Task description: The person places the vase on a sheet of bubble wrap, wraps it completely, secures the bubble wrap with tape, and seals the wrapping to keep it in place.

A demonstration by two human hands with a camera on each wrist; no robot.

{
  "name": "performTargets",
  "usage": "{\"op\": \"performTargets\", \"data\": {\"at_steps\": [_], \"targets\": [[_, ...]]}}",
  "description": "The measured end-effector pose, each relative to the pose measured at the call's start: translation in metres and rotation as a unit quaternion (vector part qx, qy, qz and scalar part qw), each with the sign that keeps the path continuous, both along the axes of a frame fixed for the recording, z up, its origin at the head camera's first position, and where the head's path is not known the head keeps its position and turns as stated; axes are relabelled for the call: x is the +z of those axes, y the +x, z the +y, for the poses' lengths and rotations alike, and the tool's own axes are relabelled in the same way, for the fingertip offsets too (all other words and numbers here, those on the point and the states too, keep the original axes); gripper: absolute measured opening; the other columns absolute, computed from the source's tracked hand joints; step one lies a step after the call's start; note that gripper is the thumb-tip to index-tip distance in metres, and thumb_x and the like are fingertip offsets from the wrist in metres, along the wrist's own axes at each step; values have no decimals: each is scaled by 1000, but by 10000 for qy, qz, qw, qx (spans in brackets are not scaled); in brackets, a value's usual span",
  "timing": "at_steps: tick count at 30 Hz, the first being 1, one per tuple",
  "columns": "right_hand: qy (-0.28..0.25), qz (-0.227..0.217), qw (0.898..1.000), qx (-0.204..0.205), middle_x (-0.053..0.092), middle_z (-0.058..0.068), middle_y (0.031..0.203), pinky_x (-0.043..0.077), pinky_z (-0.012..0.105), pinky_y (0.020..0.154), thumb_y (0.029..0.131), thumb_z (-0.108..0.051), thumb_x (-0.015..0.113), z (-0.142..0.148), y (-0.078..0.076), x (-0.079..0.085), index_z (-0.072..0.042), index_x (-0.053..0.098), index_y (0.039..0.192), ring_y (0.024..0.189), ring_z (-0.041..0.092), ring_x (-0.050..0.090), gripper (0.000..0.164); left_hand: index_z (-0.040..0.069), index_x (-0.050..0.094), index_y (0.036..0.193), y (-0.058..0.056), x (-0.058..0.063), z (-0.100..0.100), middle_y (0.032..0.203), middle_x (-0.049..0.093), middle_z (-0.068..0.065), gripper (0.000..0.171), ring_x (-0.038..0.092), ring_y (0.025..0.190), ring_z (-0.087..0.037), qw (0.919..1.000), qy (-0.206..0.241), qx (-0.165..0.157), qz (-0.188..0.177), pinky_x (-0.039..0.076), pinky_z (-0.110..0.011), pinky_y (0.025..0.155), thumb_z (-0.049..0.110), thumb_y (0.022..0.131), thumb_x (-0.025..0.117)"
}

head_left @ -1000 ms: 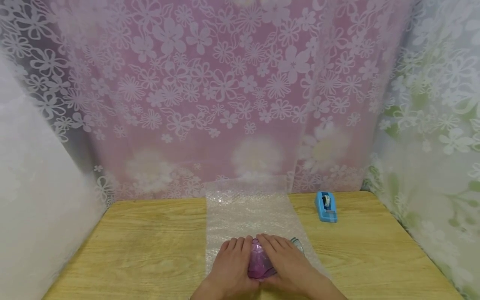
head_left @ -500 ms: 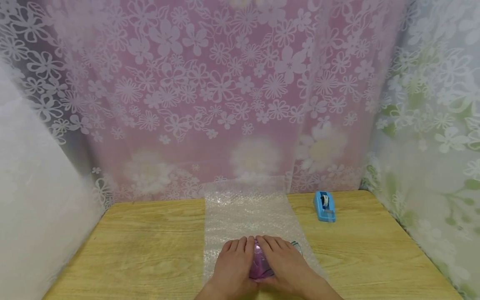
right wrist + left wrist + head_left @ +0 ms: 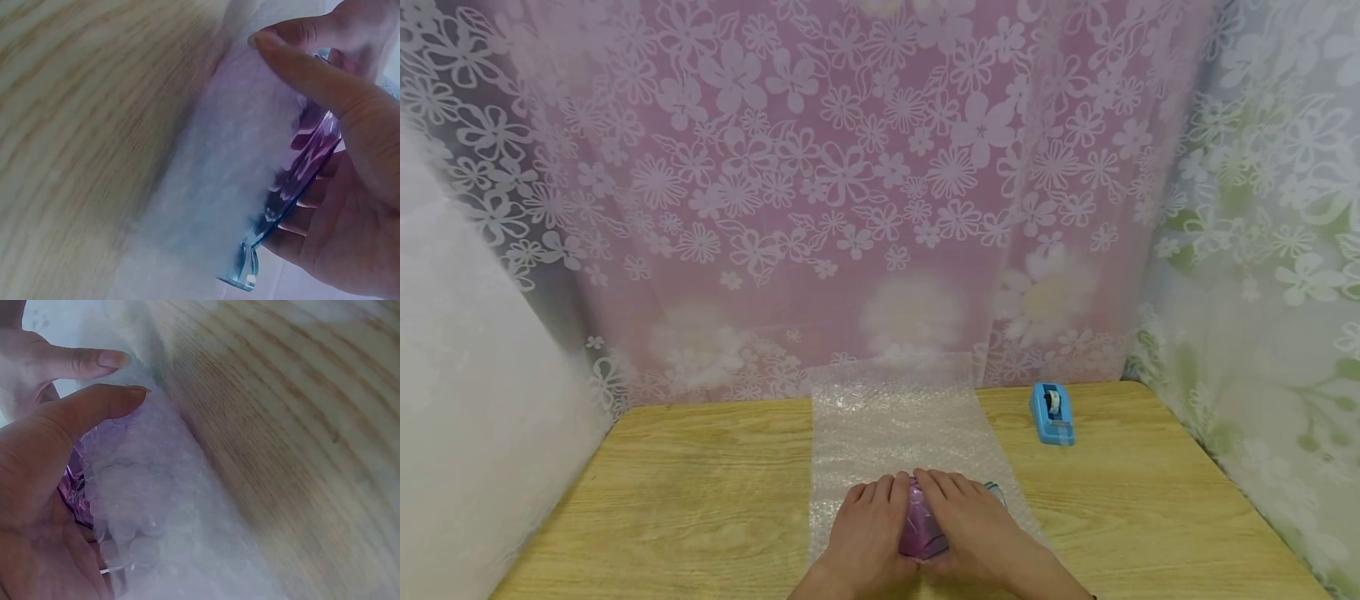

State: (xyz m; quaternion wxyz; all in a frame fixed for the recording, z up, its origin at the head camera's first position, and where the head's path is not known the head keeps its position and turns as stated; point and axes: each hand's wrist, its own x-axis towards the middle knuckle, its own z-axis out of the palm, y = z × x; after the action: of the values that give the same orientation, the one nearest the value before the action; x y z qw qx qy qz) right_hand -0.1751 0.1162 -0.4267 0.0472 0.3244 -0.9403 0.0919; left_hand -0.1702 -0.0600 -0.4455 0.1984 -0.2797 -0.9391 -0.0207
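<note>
A purple glass vase (image 3: 921,533), turning blue toward its flared rim, lies sideways on a sheet of bubble wrap (image 3: 887,425). My left hand (image 3: 867,525) and right hand (image 3: 973,529) grip it side by side, fingers over the top. In the left wrist view my thumb presses the near flap of bubble wrap (image 3: 162,500) up against the vase. The right wrist view has the other thumb on the same flap, while the bare glass of the vase (image 3: 306,159) shows between wrap and palm. Its blue rim (image 3: 245,272) sticks out past the right hand.
A blue tape dispenser (image 3: 1052,414) stands at the back right of the wooden table (image 3: 700,483). The far end of the bubble wrap runs up against the pink flowered curtain (image 3: 820,208). More curtains hang at both sides.
Both hands keep their grip and have shifted only slightly. The vase's rim beside the right hand shows a little less than a second ago.
</note>
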Motion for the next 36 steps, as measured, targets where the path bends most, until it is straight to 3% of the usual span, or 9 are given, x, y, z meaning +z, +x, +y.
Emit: {"op": "performTargets", "data": {"at_steps": [10,19,27,36], "targets": [[155,228,9993,235,50,17,131,42,47,96,70,-50,79,2,-5,0,5,41,136,117,32,49,94,2,45,125,-3,5,-2,106,57,-9,89,59,97,-23,9991,-18,-104,-405,47,-40,84,55,62,79],[-50,-330,9986,416,49,16,133,43,47,96,70,-57,75,9,-15,4,4,38,139,120,32,48,99,3,40,128,-9,11,-5,107,54,-9,89,55,99,-24,9916,142,-269,-1257,47,-41,87,52,65,78],[-208,-807,9953,498,47,17,134,39,49,100,71,-54,76,8,-23,8,4,35,141,123,34,45,100,5,39,128,-13,18,-8,105,52,-5,87,54,98,-20,9844,339,-299,-1700,48,-38,84,47,65,81],[-119,-1136,9918,574,45,16,134,37,49,101,74,-52,75,5,-27,14,4,32,142,123,32,44,98,5,37,133,-20,14,-14,112,51,-6,90,53,102,-20,9725,639,-425,-2198,48,-41,85,51,68,80]]}}
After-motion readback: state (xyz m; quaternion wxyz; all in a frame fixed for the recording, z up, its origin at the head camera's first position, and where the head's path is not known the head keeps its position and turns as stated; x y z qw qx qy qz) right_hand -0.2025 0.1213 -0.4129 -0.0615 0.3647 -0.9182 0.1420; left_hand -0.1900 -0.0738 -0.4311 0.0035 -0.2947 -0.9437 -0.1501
